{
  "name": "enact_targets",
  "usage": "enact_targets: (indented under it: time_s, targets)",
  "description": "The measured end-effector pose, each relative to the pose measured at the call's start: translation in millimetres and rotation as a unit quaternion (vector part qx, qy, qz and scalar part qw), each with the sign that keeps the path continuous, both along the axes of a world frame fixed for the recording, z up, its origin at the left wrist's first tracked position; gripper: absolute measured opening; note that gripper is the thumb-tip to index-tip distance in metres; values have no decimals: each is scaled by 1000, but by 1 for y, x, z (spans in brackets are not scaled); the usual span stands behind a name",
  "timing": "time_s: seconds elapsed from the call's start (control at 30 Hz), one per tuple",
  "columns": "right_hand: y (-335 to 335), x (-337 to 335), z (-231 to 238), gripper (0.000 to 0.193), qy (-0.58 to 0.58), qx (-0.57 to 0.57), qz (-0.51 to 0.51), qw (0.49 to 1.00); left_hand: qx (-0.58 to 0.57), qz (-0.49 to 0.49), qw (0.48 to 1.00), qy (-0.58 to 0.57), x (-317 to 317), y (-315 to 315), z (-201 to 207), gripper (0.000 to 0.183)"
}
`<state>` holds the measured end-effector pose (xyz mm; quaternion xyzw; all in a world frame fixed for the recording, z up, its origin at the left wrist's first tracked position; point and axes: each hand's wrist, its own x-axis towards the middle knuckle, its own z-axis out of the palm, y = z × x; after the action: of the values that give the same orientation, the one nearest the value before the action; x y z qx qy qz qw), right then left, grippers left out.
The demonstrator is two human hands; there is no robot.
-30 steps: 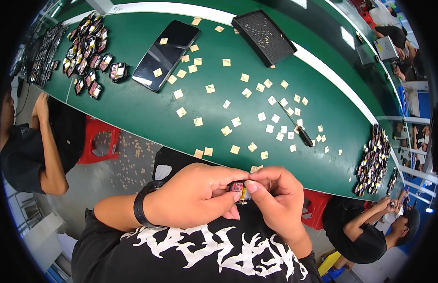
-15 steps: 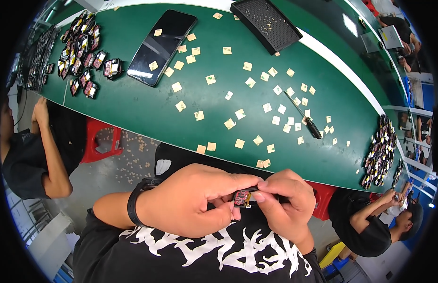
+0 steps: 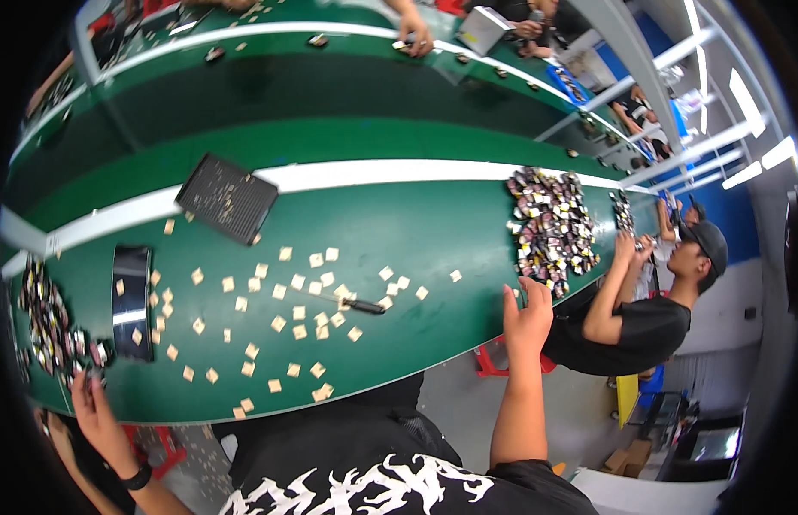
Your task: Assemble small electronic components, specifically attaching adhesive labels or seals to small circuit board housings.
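Head view: holding right hand [image 3: 527,323] open near heaped small black-plastic electronic modules [image 3: 546,230], likely light, stiff, fragile, best pinched by rims, with left hand [image 3: 98,419] unclear in grip.

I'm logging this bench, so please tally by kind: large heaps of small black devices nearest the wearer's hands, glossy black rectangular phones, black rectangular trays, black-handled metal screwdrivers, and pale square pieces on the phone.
Large heaps: 2 (left heap, right heap)
Phone: 1
Tray: 1
Screwdriver: 1
Square pieces on the phone: 2
Total: 7
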<state>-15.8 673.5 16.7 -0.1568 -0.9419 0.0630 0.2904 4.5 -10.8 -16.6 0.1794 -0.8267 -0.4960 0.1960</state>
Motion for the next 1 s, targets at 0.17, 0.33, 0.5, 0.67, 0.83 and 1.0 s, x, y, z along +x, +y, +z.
enact_targets:
  time_s: [0.17, 0.33, 0.5, 0.67, 0.83, 1.0]
  targets:
    - [52, -7, -10, 51, -93, 38, -43, 994, -114, 36, 988, -100, -5, -83, -38, 33]
    - [62, -40, 23, 62, -206, 51, -23, 977, -220, 73, 972, -37, -30, -107, -57, 32]
    - [94, -86, -10, 60, -108, -19, 52, 993, -317, 131, 939, -22, -27, -55, -8, 23]
    - [182, -71, -36, 52, -108, -37, 89, 990, -418, 152, 892, 78, -59, -12, 0, 29]
    - [180, -96, -47, 53, -86, -170, 89, 978, -469, 64, 879, -58, -22, 6, 24, 67]
    - [195, -96, -50, 56, -54, -147, 103, 982, -496, -51, 865, -57, -37, 3, 37, 57]
